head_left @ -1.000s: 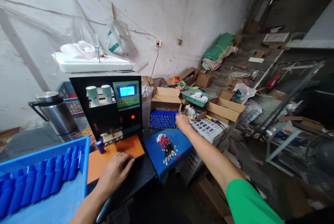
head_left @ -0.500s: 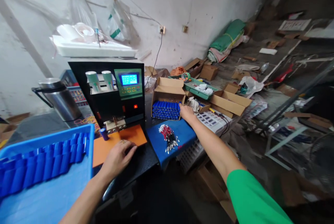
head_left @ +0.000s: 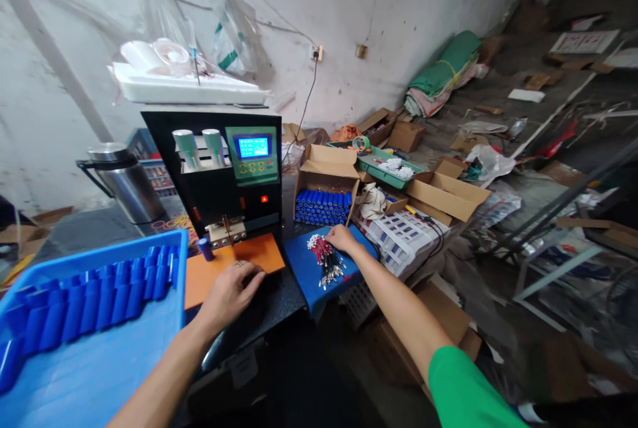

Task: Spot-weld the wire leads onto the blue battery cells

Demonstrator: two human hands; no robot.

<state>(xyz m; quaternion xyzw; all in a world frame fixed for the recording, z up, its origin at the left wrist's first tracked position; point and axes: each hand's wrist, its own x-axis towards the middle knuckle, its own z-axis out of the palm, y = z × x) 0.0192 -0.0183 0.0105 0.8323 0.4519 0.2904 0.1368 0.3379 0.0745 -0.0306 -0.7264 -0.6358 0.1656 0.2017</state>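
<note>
My left hand [head_left: 233, 292] rests on the orange board [head_left: 272, 252], fingers loosely bent, thumb apart, nothing visible in it. Just beyond it a blue cylindrical battery cell [head_left: 205, 248] stands upright by the metal pins of a black spot welder [head_left: 214, 209]. My right hand [head_left: 343, 239] is at the upper right of a bundle of red and black wire leads [head_left: 326, 258] with white connectors, lying on a blue cloth [head_left: 304, 275]. Its fingertips are pinched together at the leads; what exactly lies between them is mostly hidden.
A cardboard box [head_left: 329, 165] stacked with blue cells stands behind the cloth. At the left is a blue tray [head_left: 124, 355] with rows of blue cells. A steel jug [head_left: 124, 182] stands behind it. A green tray [head_left: 383, 172] holds white parts, near open cartons [head_left: 448, 195].
My right hand has come from the box of cells down and towards me to the wire leads. My left hand stays on the orange board. The view has shifted slightly.
</note>
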